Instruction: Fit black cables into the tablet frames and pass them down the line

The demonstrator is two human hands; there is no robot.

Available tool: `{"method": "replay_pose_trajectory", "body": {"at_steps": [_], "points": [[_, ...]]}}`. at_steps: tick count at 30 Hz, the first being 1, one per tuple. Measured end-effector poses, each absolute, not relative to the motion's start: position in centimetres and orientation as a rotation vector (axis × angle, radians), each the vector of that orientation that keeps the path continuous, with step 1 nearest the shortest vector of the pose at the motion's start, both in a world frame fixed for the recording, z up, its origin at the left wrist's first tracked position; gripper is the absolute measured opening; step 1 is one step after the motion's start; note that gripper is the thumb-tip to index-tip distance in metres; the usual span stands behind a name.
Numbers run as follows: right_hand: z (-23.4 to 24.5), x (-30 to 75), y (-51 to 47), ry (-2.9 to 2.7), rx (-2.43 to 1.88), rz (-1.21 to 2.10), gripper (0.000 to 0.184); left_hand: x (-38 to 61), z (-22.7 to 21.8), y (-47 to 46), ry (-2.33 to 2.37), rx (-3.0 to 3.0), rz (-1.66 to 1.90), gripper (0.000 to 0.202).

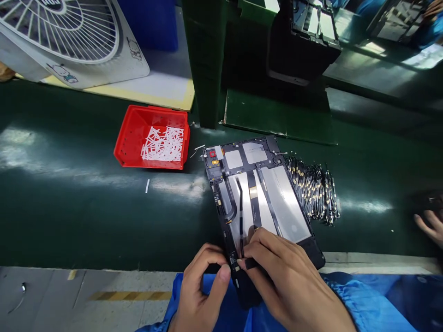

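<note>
An opened tablet [284,203] lies at a slant on the green bench, its inside facing up and its near end past the bench edge. Silvery battery cells and dark flat cables show in it. My right hand [287,276] reaches over its near part, thumb and fingers pinched on the lower end of a thin black flex cable [241,207]. That cable runs up over the cells. My left hand [204,286] is curled at the tablet's near left edge, its forefinger against the edge and its thumb close by. Some fingertips are hidden.
Right of the tablet lies a pile of thin black cables [313,191]. A red bin [129,138] holds white strips; one loose white strip [147,186] lies below it. A fan [69,32] and a green post [206,64] stand behind. Another person's hand [431,226] is at far right.
</note>
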State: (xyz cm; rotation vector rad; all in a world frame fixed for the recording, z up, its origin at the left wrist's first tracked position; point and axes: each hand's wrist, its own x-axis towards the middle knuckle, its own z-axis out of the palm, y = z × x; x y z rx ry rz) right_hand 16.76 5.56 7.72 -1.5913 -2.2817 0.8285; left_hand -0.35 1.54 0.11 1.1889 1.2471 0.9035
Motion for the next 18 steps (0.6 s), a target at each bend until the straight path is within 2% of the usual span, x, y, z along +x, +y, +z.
{"method": "replay_pose_trajectory", "body": {"at_steps": [5,12,18], "points": [[8.0,16.5,5.4,-2.231,-1.635,0.848,0.021,0.1,0.0,1.3,1.224,1.226,0.923,0.023],[7.6,16.6,5.4,-2.236,-1.586,0.81,0.018,-0.3,0.3,2.9,1.208,1.559,0.868,0.016],[8.1,16.3,5.6,-2.394,-1.474,0.807,0.023,-0.3,0.5,2.5,1.184,1.402,0.794,0.018]]}}
